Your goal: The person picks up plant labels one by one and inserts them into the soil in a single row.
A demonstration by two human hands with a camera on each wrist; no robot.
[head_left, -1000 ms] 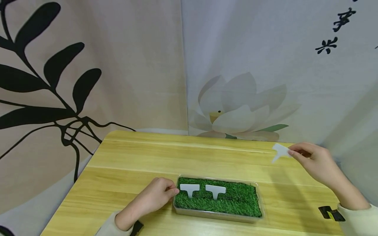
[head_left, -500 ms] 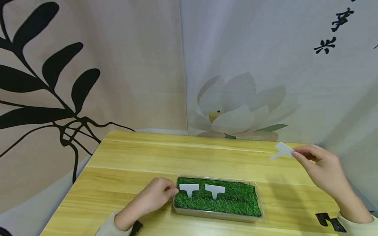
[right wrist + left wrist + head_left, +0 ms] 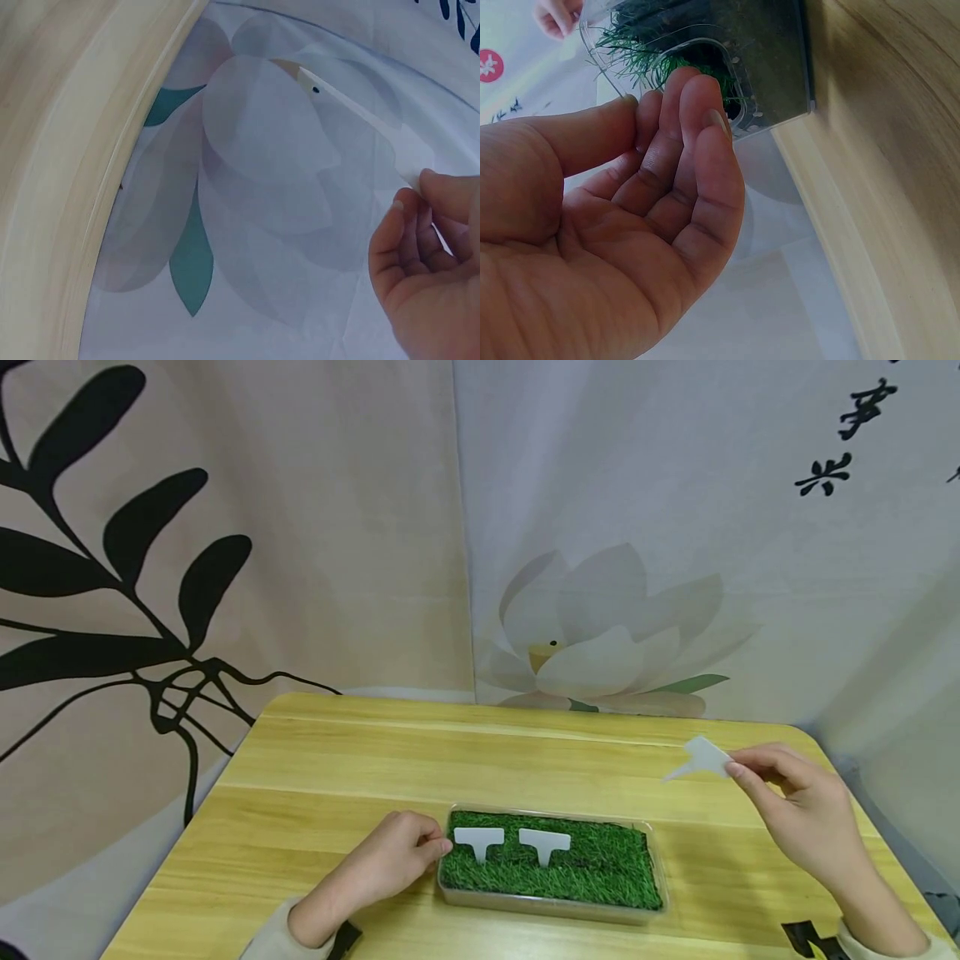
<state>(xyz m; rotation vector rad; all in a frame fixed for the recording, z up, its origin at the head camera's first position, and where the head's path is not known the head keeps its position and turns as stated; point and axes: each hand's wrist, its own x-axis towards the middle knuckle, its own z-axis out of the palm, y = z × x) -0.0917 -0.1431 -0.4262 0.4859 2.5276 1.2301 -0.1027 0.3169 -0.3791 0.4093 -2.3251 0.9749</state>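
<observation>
A clear plastic box [image 3: 555, 911] filled with green artificial grass [image 3: 600, 868] sits on the wooden table. Two white T-shaped plant labels stand upright in the grass, a left label [image 3: 479, 838] and a right label [image 3: 544, 842]. At the box's left end, my left hand [image 3: 397, 857] pinches the rim between thumb and forefinger; in the left wrist view the other fingers of this hand [image 3: 645, 202] curl beside the box wall [image 3: 780, 67]. Raised to the right of the box, my right hand [image 3: 802, 810] pinches a third white plant label [image 3: 705, 757], its pointed stem leftward and tilted down.
The light wooden table [image 3: 337, 760] extends behind and to both sides of the box. A curtain [image 3: 360, 527] printed with leaves and a lotus hangs close behind the table's back edge. Black straps are partly visible near both sleeves.
My right hand first moved slightly right, then came back left and lower with the label, whose stem has swung more toward the left. My left hand and the box stay put.
</observation>
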